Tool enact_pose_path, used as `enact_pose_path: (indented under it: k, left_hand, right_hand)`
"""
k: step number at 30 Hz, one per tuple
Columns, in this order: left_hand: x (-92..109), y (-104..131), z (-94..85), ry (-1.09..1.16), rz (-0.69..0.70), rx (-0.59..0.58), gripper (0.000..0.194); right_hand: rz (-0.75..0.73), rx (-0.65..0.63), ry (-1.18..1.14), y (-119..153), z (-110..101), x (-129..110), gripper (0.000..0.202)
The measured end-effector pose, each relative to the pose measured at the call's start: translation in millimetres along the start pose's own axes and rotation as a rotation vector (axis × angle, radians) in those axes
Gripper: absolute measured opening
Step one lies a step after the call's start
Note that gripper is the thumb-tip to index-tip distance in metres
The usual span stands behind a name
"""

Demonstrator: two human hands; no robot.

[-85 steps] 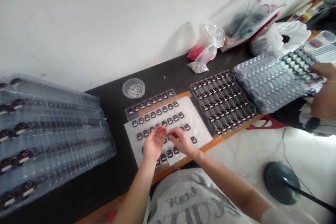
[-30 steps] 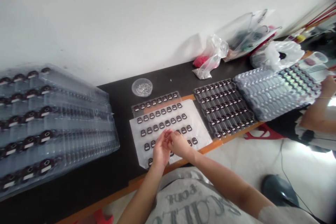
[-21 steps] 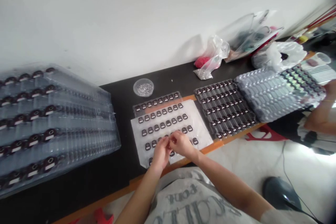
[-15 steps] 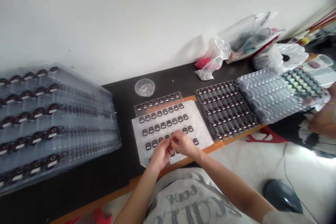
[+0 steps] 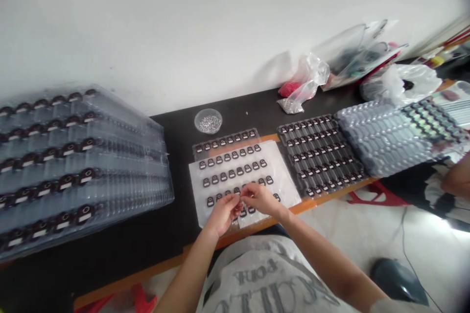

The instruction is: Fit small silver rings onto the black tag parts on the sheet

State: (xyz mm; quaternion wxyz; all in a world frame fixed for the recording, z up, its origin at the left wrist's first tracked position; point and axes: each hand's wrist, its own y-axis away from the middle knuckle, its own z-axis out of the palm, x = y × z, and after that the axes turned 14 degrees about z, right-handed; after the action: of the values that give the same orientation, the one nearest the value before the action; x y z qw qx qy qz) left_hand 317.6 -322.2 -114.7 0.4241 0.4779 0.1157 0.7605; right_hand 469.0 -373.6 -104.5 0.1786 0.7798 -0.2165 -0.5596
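My left hand [image 5: 224, 212] and my right hand [image 5: 260, 199] meet fingertip to fingertip above the lower part of a white sheet [image 5: 200, 210]. Both are closed in a pinch, and whatever lies between the fingers is too small to make out. Rows of small dark pieces with pale labels [image 5: 231, 173] lie on the sheet, and my hands cover some in the lower rows. Behind the sheet, a clear tray [image 5: 223, 143] shows one row of similar pieces. A round clear bowl [image 5: 208, 121] of small silvery parts stands further back.
Tall stacked clear trays [image 5: 128, 156] with dark pieces fill the left. To the right are a filled tray [image 5: 321, 154], more clear trays [image 5: 385, 137] and plastic bags [image 5: 308, 76]. Another person's arm [image 5: 457, 178] shows at the right edge. A red stool [image 5: 382, 194] stands below.
The view has shifted slightly, so the table items appear a little further right. My hands stay together over the sheet, with the right fingers slightly more extended.
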Motion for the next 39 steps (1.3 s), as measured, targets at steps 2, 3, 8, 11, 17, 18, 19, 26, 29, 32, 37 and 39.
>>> enact_pose_path:
  k: [2, 3, 8, 11, 17, 18, 19, 26, 29, 32, 37, 39]
  left_hand:
    - [1.5, 1.7, -1.1, -0.002, -0.025, -0.037, 0.019]
    - [1.8, 2.3, -2.0, 0.004, -0.041, -0.057, 0.018]
    - [-0.9, 1.9, -5.1, 0.073, -0.065, -0.054, 0.015]
    - [-4.5, -0.7, -4.2, 0.144, -0.039, 0.017, 0.014]
    - [-10.4, -2.6, -1.4, 0.233, -0.041, 0.131, 0.010]
    - [-10.8, -2.2, -1.2, 0.229, -0.044, 0.123, 0.010]
    - [-10.8, -1.7, -1.0, 0.221, -0.045, 0.114, 0.010]
    - [-8.3, -0.5, -0.9, 0.144, -0.017, 0.091, 0.016]
    - [-8.5, -0.9, -2.2, 0.147, -0.021, 0.095, 0.017]
    - [-9.3, -1.2, -4.4, 0.147, -0.026, 0.091, 0.018]
    - [-7.5, 0.3, -4.4, 0.110, -0.019, 0.059, 0.018]
    - [-6.0, 1.0, -3.1, 0.084, -0.014, 0.069, 0.019]
  right_hand:
    - [0.061, -0.096, -0.057, -0.5, -2.3, 2.7, 0.005]
    - [0.075, -0.137, -0.077, -0.7, -3.3, 3.7, 0.006]
    - [-0.015, -0.094, 0.003, 0.9, -4.2, -1.2, 0.004]
    - [-0.110, 0.092, 0.125, 3.0, 1.5, -6.7, 0.005]
    - [-0.171, 0.189, 0.213, 2.6, 12.2, -2.0, 0.012]
    - [-0.178, 0.182, 0.222, 2.2, 12.2, -0.7, 0.012]
    - [-0.184, 0.173, 0.231, 1.7, 11.8, 0.1, 0.012]
    - [-0.209, 0.100, 0.253, -1.3, 4.7, -2.6, 0.011]
    - [-0.214, 0.082, 0.247, -2.0, 3.1, -2.9, 0.011]
    - [-0.235, 0.077, 0.252, -1.9, 2.7, -2.6, 0.012]
    - [-0.253, 0.057, 0.261, -1.1, 2.3, -1.9, 0.012]
    - [-0.255, 0.053, 0.263, -1.1, 2.0, -1.3, 0.012]
